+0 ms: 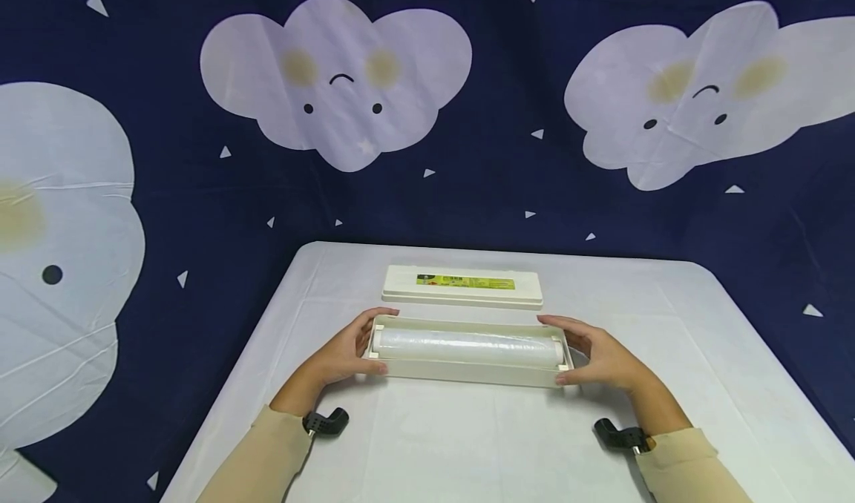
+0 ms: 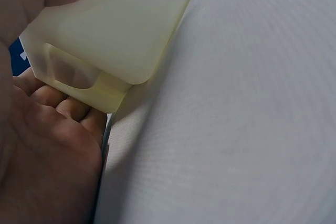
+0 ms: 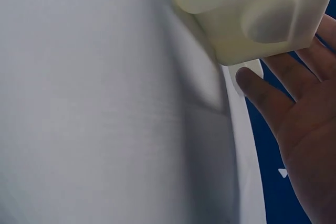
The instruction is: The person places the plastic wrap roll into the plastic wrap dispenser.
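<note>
A long off-white plastic wrap box [image 1: 467,372] lies crosswise in the head view, its top uncovered. Inside it rests a roll of clear plastic wrap [image 1: 461,346]. My left hand [image 1: 344,354] holds the box's left end, thumb at the front wall and fingers around the back. At the opposite end, my right hand [image 1: 604,356] grips it the same way. Both wrist views show the box's end walls [image 2: 73,69] [image 3: 270,17] with a rounded recess in each. Whether its base touches the table cannot be told.
Behind the box lies its off-white lid [image 1: 401,282], bearing a yellow-green label [image 1: 465,282]. A white cloth covers the table [image 1: 454,444]. Beyond the table's far edge hangs a dark blue curtain [image 1: 494,191] printed with clouds and small triangles.
</note>
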The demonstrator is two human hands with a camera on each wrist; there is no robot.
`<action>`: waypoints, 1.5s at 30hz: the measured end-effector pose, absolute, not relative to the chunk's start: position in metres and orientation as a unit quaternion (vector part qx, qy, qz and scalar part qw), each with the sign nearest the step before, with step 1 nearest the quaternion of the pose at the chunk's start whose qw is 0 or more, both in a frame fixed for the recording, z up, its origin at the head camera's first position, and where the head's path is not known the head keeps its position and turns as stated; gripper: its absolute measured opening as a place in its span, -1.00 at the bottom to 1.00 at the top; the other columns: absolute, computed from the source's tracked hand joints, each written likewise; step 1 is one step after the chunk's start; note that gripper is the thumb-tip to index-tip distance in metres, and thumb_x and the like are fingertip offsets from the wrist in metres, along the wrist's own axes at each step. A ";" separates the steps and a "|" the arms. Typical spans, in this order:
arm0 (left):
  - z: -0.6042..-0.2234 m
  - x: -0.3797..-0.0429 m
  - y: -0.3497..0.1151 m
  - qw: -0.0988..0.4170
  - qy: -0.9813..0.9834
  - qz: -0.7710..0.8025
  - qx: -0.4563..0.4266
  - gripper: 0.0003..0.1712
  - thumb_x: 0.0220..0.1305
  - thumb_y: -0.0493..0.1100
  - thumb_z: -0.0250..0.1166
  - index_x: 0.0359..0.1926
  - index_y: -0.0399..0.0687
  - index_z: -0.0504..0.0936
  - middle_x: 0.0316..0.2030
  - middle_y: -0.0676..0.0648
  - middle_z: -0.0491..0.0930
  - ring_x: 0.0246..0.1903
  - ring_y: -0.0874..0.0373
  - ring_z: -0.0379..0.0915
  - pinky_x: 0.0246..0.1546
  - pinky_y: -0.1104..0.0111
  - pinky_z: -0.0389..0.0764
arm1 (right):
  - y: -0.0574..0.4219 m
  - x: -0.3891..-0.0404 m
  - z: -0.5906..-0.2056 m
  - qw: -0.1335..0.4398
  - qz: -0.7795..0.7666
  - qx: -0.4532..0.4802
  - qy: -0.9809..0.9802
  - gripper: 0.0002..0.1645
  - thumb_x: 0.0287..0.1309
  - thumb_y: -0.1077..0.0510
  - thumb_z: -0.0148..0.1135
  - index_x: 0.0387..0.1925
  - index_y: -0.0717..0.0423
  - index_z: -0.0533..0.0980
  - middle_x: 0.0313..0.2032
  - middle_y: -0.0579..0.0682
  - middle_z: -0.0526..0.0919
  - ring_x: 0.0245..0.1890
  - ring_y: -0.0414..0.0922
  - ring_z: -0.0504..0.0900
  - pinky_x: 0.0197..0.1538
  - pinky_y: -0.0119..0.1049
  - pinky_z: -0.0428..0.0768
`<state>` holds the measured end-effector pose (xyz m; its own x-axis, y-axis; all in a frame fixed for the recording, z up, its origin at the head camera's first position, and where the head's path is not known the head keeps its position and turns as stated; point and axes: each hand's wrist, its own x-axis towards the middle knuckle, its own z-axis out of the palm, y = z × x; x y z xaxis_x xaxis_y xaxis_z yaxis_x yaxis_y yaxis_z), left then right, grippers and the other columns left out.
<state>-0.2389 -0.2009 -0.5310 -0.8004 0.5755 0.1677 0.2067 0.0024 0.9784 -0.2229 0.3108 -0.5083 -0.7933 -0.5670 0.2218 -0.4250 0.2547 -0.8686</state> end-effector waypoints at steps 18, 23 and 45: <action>-0.528 -0.243 -0.206 0.155 0.670 0.665 0.291 0.17 0.05 -0.49 0.58 0.60 -0.28 0.12 0.56 -0.33 0.15 0.51 -0.29 0.09 0.40 0.35 0.30 | 0.310 -0.221 -0.518 0.053 -0.550 -0.298 0.779 0.13 -0.14 0.40 0.72 0.49 0.30 0.35 0.44 0.32 0.37 0.42 0.16 0.39 0.35 -0.36 0.40; -0.526 -0.249 -0.212 0.133 0.673 0.653 0.321 -0.18 0.44 -0.36 0.33 0.58 -0.33 0.15 0.53 -0.35 0.19 0.51 -0.31 0.08 0.40 0.31 0.33 | 0.310 -0.221 -0.520 0.052 -0.553 -0.303 0.775 0.15 -0.15 0.39 0.72 0.50 0.32 0.33 0.45 0.36 0.34 0.43 0.12 0.38 0.36 -0.35 0.39; -0.502 -0.313 -0.217 -0.006 0.802 0.566 0.189 -0.29 0.39 -0.29 0.44 0.49 -0.21 0.42 0.50 -0.17 0.34 0.55 -0.07 0.07 0.53 0.14 0.07 | 0.308 -0.220 -0.518 0.057 -0.565 -0.303 0.765 0.14 -0.13 0.46 0.68 0.50 0.37 0.30 0.45 0.38 0.32 0.45 -0.09 0.35 0.40 -0.39 0.31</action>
